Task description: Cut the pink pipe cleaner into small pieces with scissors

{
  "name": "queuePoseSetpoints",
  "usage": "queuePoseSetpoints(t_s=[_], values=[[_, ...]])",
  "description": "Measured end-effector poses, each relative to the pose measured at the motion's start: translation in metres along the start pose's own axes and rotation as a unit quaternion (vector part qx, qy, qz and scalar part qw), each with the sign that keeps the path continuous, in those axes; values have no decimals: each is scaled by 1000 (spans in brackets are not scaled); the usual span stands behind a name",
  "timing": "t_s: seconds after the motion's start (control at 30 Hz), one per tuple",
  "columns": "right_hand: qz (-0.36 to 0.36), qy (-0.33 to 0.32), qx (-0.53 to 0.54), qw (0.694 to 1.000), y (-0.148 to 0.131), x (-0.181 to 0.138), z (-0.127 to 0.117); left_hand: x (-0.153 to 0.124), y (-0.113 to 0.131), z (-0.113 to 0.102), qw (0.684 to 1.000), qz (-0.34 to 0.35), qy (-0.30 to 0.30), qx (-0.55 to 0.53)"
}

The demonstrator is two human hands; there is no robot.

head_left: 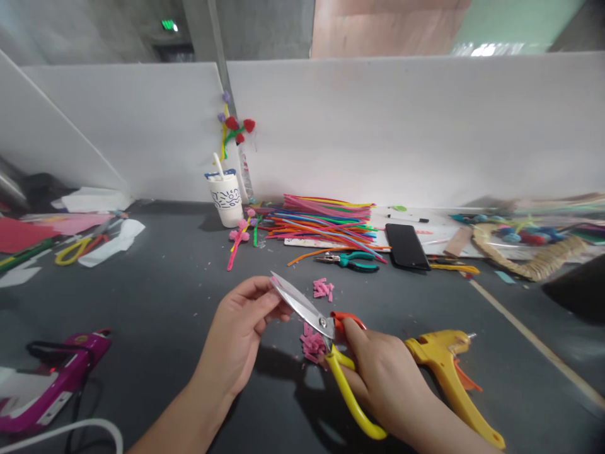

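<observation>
Steel scissors (302, 306), grip of right hand (387, 378) closed round them, left hand (243, 325) pinching a mostly hidden pink strip (275, 282)

two hands (246, 321), two scissors (302, 305), two small piles of pink bits (312, 347), one pliers (346, 259), one phone (406, 246), one cup (227, 205), one yellow glue gun (442, 353)

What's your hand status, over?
Right hand gripping scissors. Left hand by their tips, hold unclear. Pink pieces in two small piles nearby. Yellow glue gun close beside right hand.
</observation>
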State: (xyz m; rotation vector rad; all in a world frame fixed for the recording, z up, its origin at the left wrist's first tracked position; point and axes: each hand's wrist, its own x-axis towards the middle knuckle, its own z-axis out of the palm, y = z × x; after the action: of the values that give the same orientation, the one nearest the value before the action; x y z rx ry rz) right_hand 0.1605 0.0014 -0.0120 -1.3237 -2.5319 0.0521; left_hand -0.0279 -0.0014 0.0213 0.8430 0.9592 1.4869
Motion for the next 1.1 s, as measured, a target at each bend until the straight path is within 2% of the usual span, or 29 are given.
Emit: queuePoseSetpoints(t_s=[0.7, 0.87, 1.0, 1.1], values=[[1, 22, -17, 1000, -1, 0, -2, 3, 2, -1, 1000, 0, 3, 10], [19, -4, -6, 1000, -2, 1, -4, 2, 3, -1, 1000, -3, 12, 10], [51, -32, 48, 997, -1, 1, -5, 2, 5, -1, 1000, -7, 24, 3], [102, -41, 179, 978, -1, 3, -6, 1, 6, 1, 1000, -31, -1, 7]])
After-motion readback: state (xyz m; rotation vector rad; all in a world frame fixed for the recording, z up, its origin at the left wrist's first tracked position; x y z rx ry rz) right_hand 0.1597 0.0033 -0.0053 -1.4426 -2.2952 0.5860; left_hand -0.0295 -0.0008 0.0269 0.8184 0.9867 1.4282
